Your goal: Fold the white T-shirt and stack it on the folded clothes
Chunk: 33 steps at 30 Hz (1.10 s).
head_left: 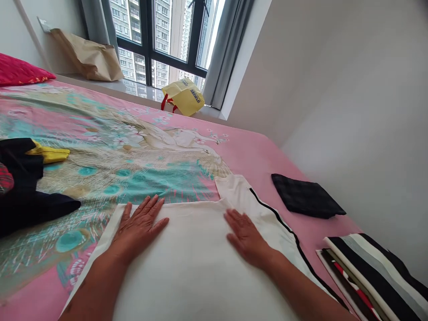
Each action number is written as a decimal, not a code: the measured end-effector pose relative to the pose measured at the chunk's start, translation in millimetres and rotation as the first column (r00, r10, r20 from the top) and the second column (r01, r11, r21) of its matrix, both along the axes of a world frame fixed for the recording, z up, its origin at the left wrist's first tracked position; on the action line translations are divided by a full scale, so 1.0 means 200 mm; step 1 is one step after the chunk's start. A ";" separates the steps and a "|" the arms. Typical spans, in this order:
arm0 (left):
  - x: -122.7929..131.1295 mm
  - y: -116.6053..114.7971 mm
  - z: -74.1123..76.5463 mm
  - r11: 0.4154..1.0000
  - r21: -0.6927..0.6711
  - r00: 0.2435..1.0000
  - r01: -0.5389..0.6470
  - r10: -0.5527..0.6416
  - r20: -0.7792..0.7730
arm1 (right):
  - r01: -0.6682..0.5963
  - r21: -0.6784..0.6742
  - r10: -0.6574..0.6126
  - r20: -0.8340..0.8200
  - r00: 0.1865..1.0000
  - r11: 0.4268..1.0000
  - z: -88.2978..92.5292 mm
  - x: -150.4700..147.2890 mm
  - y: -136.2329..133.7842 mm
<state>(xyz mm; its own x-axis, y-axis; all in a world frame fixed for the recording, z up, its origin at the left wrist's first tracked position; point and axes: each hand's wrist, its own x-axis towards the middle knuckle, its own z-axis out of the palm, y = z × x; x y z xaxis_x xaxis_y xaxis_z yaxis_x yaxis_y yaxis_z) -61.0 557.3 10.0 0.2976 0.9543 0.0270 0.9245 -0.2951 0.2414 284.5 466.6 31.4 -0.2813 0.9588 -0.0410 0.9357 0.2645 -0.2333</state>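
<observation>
A white garment [197,263] with a thin black trim line lies flat on the pink patterned bed sheet [110,169] in front of me. My left hand [138,227] rests palm down on its upper left part, fingers spread. Flat on the garment's upper right, near the sleeve, lies my right hand [245,236] with fingers together and stretched out. Neither hand holds anything.
A folded black cloth [306,196] lies to the right. Folded striped clothes [371,272] are stacked at the bottom right. Dark clothes [23,187] and a yellow item [50,154] lie at the left. A yellow bag [183,96] and a brown paper bag [88,55] sit on the windowsill.
</observation>
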 end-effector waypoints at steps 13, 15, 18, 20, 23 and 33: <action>-0.02 0.03 -0.03 1.000 0.026 1.000 0.002 -0.001 -0.030 | 0.177 0.316 -0.206 0.060 0.977 0.932 -0.02 0.25 -0.14; -0.01 0.03 -0.03 1.000 0.026 0.999 0.005 -0.004 -0.048 | 0.446 0.368 -0.477 -0.008 0.879 0.816 -0.03 0.33 -0.12; 0.00 0.03 -0.01 1.000 0.022 0.998 -0.003 0.005 -0.058 | 0.702 0.206 -0.707 -0.065 0.705 0.681 0.01 0.56 -0.03; 0.00 0.02 0.01 1.000 0.020 0.999 -0.002 0.003 -0.054 | 0.688 0.074 -0.685 -0.062 0.726 0.722 0.04 0.67 0.03; 0.01 0.01 0.03 0.999 0.025 0.998 0.020 -0.018 -0.053 | 0.657 0.080 -0.655 -0.054 0.754 0.749 0.04 0.73 0.06; -0.01 0.03 -0.01 0.999 0.030 0.997 0.017 -0.015 -0.082 | 0.258 0.301 -0.268 -0.008 0.963 0.918 0.06 0.24 -0.16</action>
